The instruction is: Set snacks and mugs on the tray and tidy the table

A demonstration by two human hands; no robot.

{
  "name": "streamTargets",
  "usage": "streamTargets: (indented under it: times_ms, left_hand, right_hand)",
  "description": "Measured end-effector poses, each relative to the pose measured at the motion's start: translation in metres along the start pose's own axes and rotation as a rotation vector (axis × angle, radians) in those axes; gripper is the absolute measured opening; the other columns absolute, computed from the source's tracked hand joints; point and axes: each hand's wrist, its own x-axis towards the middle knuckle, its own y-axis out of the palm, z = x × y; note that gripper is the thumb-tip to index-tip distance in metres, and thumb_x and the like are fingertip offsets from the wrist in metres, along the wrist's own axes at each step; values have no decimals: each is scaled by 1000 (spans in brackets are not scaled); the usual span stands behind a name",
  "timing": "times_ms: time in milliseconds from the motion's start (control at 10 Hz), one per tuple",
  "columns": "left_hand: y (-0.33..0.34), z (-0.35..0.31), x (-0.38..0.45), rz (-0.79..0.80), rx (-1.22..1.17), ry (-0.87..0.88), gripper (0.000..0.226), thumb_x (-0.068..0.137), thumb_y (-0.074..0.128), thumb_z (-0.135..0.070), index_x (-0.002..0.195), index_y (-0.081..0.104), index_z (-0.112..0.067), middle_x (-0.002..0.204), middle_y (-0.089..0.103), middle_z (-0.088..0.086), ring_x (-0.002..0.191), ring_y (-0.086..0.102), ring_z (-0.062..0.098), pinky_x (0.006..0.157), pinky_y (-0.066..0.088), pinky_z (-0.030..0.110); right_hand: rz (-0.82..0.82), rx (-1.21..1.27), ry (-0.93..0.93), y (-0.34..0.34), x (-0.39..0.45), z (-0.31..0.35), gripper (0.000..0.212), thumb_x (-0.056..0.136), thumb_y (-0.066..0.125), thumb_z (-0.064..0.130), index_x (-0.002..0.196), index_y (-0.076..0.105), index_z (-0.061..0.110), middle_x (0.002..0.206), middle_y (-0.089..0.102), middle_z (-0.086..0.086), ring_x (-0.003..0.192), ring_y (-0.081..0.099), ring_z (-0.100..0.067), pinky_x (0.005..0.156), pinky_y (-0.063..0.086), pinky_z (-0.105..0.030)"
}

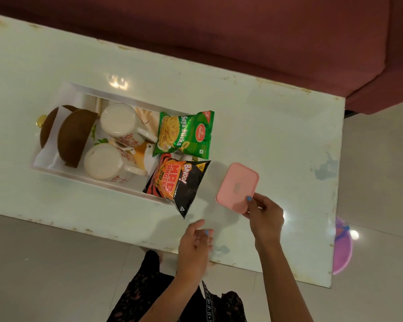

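Tidying looks like the step in hand — the right hand (264, 211) pinches the near corner of a pink lidded box (237, 187), thumb on top of the lid, other fingers under or behind the edge; whether the box is lifted or sitting on the table (277, 126) I can't tell. The left hand (196, 242) hangs just left of and nearer than the right, fingers loosely curled, holding nothing, over the table's near edge. Tray (56, 168) lies well to the left of both hands and farther away, and it seems mostly loaded: two white floral mugs — far one (119, 120), near one (102, 162) — both mouth-down w/ handles pointing toward the hands, plus two brown rounded pieces (73, 135) on white paper at the tray's far-left end; what they are I can't say. Green Soya Sticks pack (185, 133) lies on the tray end closest to the hands, and the black-and-orange Bingo pack (176, 182) overhangs the tray rim, its corner pointing at the left hand. Box itself: flat pink rectangle, rounded corners, lid on, small embossed mark in the middle, contents hidden. Next move, prob.: carry the box left onto the tray, or off the table — little free room on the tray, so the Bingo pack likely needs a nudge inward w/ the free left hand first.
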Motion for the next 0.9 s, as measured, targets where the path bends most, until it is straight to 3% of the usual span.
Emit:
streamTargets:
  times_ms: [200, 400, 500, 700, 800, 900]
  left_hand:
    - [-19, 14, -16, -12, -73, -55, 17, 95, 42, -6, 96, 58, -11, 78, 67, 6, 70, 63, 16, 60, 55, 16]
    - [-43, 12, -9, 6, -111, -66, 22, 98, 37, -12, 102, 57, -5, 85, 66, 9, 78, 63, 16, 60, 54, 12]
    - [-56, 10, -4, 7, -84, -61, 22, 98, 37, -13, 101, 57, -8, 86, 66, 7, 80, 62, 16, 64, 53, 16]
    - [-102, 1, 7, 22, 95, 12, 20, 95, 44, -26, 93, 62, -16, 82, 68, 1, 80, 65, 17, 78, 51, 27]
    - [-143, -8, 8, 52, 344, 139, 17, 90, 43, -36, 82, 58, -31, 82, 67, -7, 83, 65, 13, 79, 47, 21]
    - [-169, -13, 5, 105, 563, 193, 20, 96, 40, -24, 81, 51, -30, 77, 57, -11, 76, 57, 3, 71, 40, 10]
  right_hand:
    - [57, -84, -81, 34, 19, 26, 22, 86, 61, 16, 106, 68, 10, 98, 72, -11, 88, 69, -30, 84, 57, -45]
    - [54, -133, -117, 52, 25, 28, 24, 87, 62, 17, 108, 68, 8, 102, 71, -12, 91, 68, -31, 86, 55, -47]
    - [50, -133, -120, 56, 24, 29, 25, 87, 62, 17, 110, 67, 7, 105, 70, -12, 93, 67, -31, 86, 55, -48]
    - [-7, -145, -64, 61, 7, 28, 30, 87, 63, 30, 109, 67, 10, 93, 72, -9, 90, 68, -29, 89, 54, -47]
    - [-144, -20, 96, 64, -35, 15, 30, 89, 56, 39, 91, 66, 11, 74, 67, -3, 78, 67, -28, 84, 55, -46]
    - [-186, -38, 170, 75, -67, 0, 35, 91, 51, 41, 74, 62, 13, 73, 66, -5, 74, 65, -28, 82, 54, -44]
